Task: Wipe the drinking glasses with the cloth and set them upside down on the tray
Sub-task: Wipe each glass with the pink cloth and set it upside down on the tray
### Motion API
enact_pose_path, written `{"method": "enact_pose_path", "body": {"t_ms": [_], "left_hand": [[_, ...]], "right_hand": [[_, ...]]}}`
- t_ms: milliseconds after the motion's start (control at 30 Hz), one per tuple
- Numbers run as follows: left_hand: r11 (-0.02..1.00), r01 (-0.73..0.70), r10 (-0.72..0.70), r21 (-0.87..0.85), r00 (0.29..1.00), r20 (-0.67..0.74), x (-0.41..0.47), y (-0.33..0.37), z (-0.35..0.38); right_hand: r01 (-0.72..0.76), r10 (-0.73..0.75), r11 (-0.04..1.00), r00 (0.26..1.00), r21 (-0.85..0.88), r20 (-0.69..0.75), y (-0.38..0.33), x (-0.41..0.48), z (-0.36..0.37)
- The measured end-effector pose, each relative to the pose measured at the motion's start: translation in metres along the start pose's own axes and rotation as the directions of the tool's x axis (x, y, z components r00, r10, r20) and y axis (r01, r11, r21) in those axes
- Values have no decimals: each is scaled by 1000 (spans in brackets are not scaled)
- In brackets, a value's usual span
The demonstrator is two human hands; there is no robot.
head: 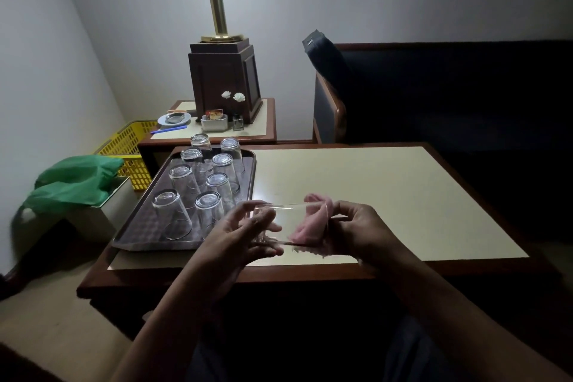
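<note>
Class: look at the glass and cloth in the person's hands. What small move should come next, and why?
Probably turn the pink cloth round inside the glass: the right hand pinches it in the mouth while the left hand holds the glass sideways over the table. It isn't on the tray yet.

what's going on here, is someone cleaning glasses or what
Yes. A person holds a drinking glass on its side above the table. The left hand grips one end while the right hand works a pink cloth into the other end. Eight glasses stand upside down on the tray to the left. The held one is mid-wipe and not yet set down.
</note>
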State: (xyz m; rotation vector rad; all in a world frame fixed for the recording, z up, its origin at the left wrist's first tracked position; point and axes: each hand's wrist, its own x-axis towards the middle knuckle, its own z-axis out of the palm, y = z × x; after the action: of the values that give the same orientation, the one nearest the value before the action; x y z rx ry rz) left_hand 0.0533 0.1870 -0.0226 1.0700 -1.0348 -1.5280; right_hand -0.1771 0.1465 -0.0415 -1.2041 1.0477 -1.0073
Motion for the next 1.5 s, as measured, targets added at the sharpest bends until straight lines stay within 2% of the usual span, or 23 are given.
{"method": "enact_pose_path", "body": {"t_ms": [67,133,200,267,300,367,433,467,533,600,633,733,833,900,1067,1167,1267,1333,1400,1500], "left_hand": [[987,-145,145,68,989,0,-3,0,-3],[945,-277,280,172,960,8,-7,2,-4],[931,-326,336,165,941,-33,-8,1,-3],[926,-341,356,163,931,-76,-7,-1,-3],[925,-336,356,179,929,-96,-7,-1,-4],[931,-300,333,210,932,-144,-6,-2,-10],[949,-255,289,185,938,-190,-3,-4,-16],[958,-242,270,153,941,-205,-2,-5,-16],[975,-221,220,22,948,-229,2,-10,-14],[970,-207,175,-125,958,-226,6,-16,-8],[967,-210,177,-143,961,-213,6,-18,-3],[956,-287,293,63,942,-164,4,-19,10],[886,-362,389,289,920,-41,2,-14,14],[819,-362,402,445,916,7,3,-12,12],[836,-330,356,438,934,25,6,-2,1],[795,-336,385,506,923,9,7,-3,1],[790,-310,401,529,914,-64,4,-6,4],[780,-315,420,540,904,-80,5,-6,1],[795,-308,425,522,897,-118,8,-6,-4],[764,-302,468,570,868,-167,8,2,-5]], "right_hand": [[-111,111,994,992,-4,68,6,5,1],[-234,216,971,952,59,215,10,5,2],[-339,240,904,906,259,349,16,1,1],[-359,181,830,897,427,402,27,-5,-3],[-311,165,863,918,399,360,32,-6,-4],[-151,143,962,988,226,53,39,-12,-3],[0,11,999,973,48,-229,32,-19,-3],[86,-96,995,955,-48,-280,23,-22,-3],[199,-254,951,940,-238,-229,4,-29,1],[224,-270,909,959,-352,-86,-16,-35,13],[224,-243,887,970,-404,6,-24,-38,21],[242,-208,829,970,-503,124,-39,-45,44],[355,-349,747,929,-563,123,-46,-44,47],[394,-378,669,910,-630,168,-50,-44,48],[416,-359,575,902,-704,239,-53,-52,53],[392,-337,595,914,-702,225,-49,-40,57],[289,-369,606,927,-741,60,-42,-33,51],[258,-334,721,943,-643,4,-36,-33,40],[190,-222,852,975,-488,-8,-24,-32,31],[104,-133,969,984,-226,-115,0,-27,21]]}}
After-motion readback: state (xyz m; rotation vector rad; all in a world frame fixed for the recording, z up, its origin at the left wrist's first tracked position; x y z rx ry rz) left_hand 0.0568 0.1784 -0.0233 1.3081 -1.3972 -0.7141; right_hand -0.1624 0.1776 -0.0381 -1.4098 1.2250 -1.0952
